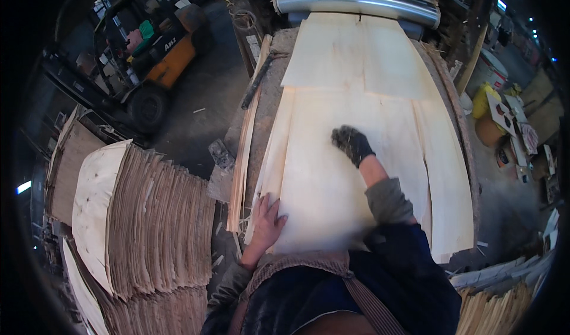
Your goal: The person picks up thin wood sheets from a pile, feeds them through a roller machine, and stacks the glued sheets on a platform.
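Pale wood veneer sheets (323,175) lie overlapping on a long table in front of me, with seams and a few splits running away from me. My left hand (267,221) is bare and rests with its fingers spread on the left edge of the near sheet. Further out, my right hand (354,145), in a dark glove, is over the middle of the sheet with its fingers curled in. What it holds, if anything, is hidden. At the far end, another veneer sheet (323,50) lies over the others and reaches up to a shiny metal roller (356,1).
A tall stack of veneer sheets (160,222) stands to my left. Beyond it is an orange forklift (169,62). Narrow wood strips (243,163) and a dark bar (259,80) lie along the table's left side. A yellow bag (485,100) and a white bucket (494,67) stand at the right.
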Action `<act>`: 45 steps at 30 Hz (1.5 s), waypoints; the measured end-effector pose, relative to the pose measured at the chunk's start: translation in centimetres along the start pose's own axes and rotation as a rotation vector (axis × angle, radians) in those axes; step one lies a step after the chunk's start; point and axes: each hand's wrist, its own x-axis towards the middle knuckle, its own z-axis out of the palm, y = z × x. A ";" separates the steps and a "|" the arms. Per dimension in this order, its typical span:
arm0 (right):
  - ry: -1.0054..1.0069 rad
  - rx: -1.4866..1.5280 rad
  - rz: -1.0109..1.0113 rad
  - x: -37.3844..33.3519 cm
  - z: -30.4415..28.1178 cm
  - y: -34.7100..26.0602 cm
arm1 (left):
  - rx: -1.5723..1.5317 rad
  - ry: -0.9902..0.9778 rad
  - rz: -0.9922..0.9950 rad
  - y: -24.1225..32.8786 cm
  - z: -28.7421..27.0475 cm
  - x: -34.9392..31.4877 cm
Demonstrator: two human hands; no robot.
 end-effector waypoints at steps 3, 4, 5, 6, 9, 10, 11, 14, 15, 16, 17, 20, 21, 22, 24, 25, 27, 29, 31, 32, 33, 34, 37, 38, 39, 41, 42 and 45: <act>-0.101 -0.073 0.099 -9.3 -0.8 2.1 | -0.084 -0.009 0.004 -0.1 0.3 0.5; -0.162 -0.042 0.130 -12.5 -1.4 2.8 | -0.136 -0.043 -0.018 0.3 0.0 0.8; -0.229 -0.009 0.160 -15.6 -1.8 3.5 | -0.181 -0.071 -0.039 0.6 -0.4 1.0; -0.207 -0.099 0.183 -18.8 -1.3 3.7 | -0.209 -0.104 -0.052 0.9 -1.0 0.9; -0.135 -0.142 0.282 -26.9 0.0 4.0 | -0.281 -0.065 -0.074 0.4 -0.2 0.5; -0.102 -0.143 0.322 -29.0 0.7 3.7 | -0.617 -0.102 -0.130 0.9 -0.4 0.4; -0.069 -0.140 0.356 -30.8 1.1 3.6 | -0.949 -0.141 -0.182 1.9 -0.9 0.7; 0.032 -0.001 0.326 -34.9 -2.9 6.0 | -1.315 -0.185 -0.233 4.0 -3.1 1.5; 0.051 0.067 0.333 -35.6 -4.2 6.5 | -1.339 -0.178 -0.236 4.4 -3.8 1.8; 0.135 0.022 0.316 -36.5 -4.2 6.3 | -1.345 -0.158 -0.227 4.8 -4.8 2.2; 0.220 -0.023 0.295 -37.5 -3.9 6.0 | -1.353 -0.138 -0.215 5.2 -5.7 2.6; 0.352 -0.078 0.166 -38.5 -3.5 6.2 | -1.453 -0.130 -0.219 5.6 -8.1 3.5; 0.376 -0.084 0.114 -38.5 -3.5 6.2 | -1.499 -0.134 -0.227 5.3 -8.5 3.7; 0.363 -0.192 0.082 -38.3 -3.1 6.0 | -1.472 -0.137 -0.217 5.0 -8.7 3.9; 0.335 -0.411 0.019 -37.7 -1.7 4.3 | -1.460 -0.132 -0.249 3.6 -8.3 4.4; 0.339 -0.452 0.014 -37.1 -0.7 3.8 | -1.444 -0.128 -0.267 2.8 -8.0 4.7; 0.348 -0.532 -0.001 -35.5 1.0 2.6 | -1.256 -0.089 -0.336 1.0 -7.0 5.3; 0.199 -0.893 -0.241 -32.1 -1.3 2.5 | -0.978 -0.021 -0.327 -0.4 -5.8 5.5; 0.148 -0.484 -0.173 -28.1 -1.1 1.1 | -0.606 0.074 -0.234 -1.9 -4.4 4.7; 0.159 -0.384 -0.111 -26.0 -1.2 0.4 | -0.481 0.051 -0.209 -2.4 -3.9 4.2; 0.165 -0.283 -0.047 -23.5 -1.5 -0.1 | -0.353 0.030 -0.185 -2.9 -3.5 3.7; 0.198 -0.228 -0.031 -21.2 -1.6 -0.7 | -0.240 0.028 -0.159 -2.4 -3.4 3.2; 0.199 -0.095 -0.023 -13.0 -2.0 -2.7 | -0.139 0.057 -0.130 -2.2 -1.7 0.9; 0.092 -0.030 -0.044 -8.6 -4.0 -3.0 | -0.053 0.076 -0.097 -1.9 -1.6 0.7; -0.014 0.036 -0.068 -4.7 -5.8 -3.4 | 0.031 0.094 -0.062 -1.8 -1.4 0.7; -0.099 0.167 -0.052 -0.9 -5.5 -4.7 | -0.177 0.053 -0.155 -2.7 -0.8 0.7; -0.170 0.015 -0.164 0.0 -5.8 -4.4 | -0.284 0.029 -0.195 -3.2 -0.6 0.8; -0.378 -0.414 -0.360 1.2 -6.9 -2.6 | -0.340 0.031 -0.206 -3.8 -0.4 0.6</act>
